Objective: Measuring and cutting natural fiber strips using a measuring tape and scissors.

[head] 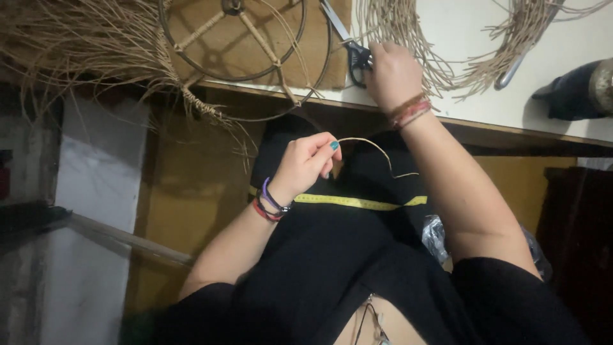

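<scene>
With the left hand (306, 163) pinching a short curved rattan strand (377, 153) over the lap, could easily have let it slip to the floor. Right hand (393, 73) up on the table edge (511, 124), fingers curled on the black-handled scissors (354, 54). Risked snagging loose fibre bundles (415, 45) right beside. Wire-and-cane hoop frame (246, 45) crowded the left; yellow measuring tape (357, 202) lay across the lap.
</scene>
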